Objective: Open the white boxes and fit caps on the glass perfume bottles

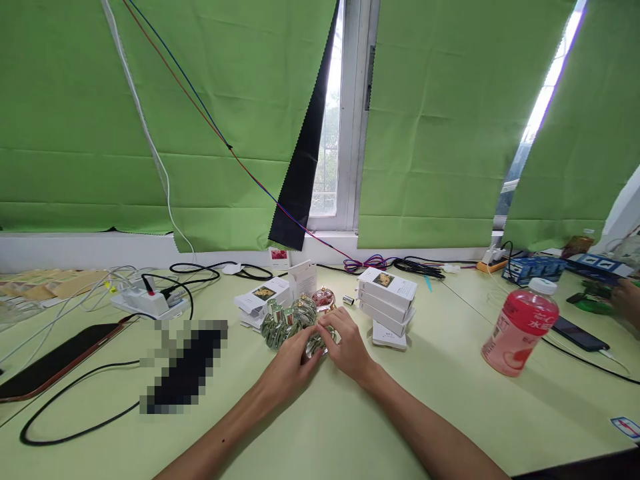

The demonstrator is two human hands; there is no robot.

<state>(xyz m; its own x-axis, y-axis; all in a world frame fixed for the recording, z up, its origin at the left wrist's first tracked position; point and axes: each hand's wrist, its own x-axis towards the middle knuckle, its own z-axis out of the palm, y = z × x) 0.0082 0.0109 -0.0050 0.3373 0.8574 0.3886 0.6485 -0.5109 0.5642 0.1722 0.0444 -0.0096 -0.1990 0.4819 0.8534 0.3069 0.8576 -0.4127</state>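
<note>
My left hand (pixel 293 353) is closed around the side of a clear, ridged glass bottle (pixel 315 343), which my fingers partly cover. My right hand (pixel 350 347) meets it from the other side, with thumb and fingertips pinched together at the bottle's top; what lies between those fingertips is hidden. Just beyond and left of my hands, several similar glass bottles (pixel 275 331) with shiny silver caps stand close together. A round red bottle (pixel 323 299) with a gold-coloured rim is behind my right fingers. Near it, a loose silver cap (pixel 349 301) lies on its side.
White boxes (pixel 387 293) with a flower picture are stacked to the right, more boxes (pixel 263 297) to the left. A pink drink bottle (pixel 520 327) stands farther right. Phone (pixel 580 333), tablet (pixel 55 360), power strip (pixel 147 300) and cables surround the work area. Another person's hand (pixel 627 300) shows far right.
</note>
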